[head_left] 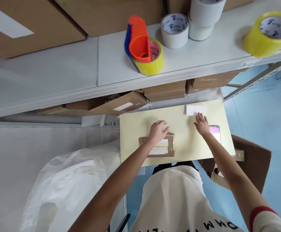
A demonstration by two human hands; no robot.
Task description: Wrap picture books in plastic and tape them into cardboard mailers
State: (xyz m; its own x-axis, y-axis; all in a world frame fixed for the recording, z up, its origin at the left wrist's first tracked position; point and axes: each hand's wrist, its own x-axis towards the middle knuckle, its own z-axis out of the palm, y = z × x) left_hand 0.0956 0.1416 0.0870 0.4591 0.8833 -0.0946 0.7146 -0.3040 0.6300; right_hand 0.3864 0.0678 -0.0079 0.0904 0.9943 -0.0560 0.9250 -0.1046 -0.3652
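A pale yellow board (186,141) lies low in front of me, below a white shelf. My left hand (158,130) rests palm down on a small brown taped parcel (166,149) with a white label, fingers loosely spread. My right hand (201,124) lies flat on the board with fingers spread, just below a white slip of paper (193,109). A pink and white card (215,132) sits right beside that hand's wrist.
On the white shelf (82,71) stand an orange tape dispenser with yellow tape (144,46), white tape rolls (174,29) and a yellow roll (267,32). Flattened cardboard (121,104) lies under it. An open cardboard box (251,164) sits at right, a white plastic bag (68,187) at left.
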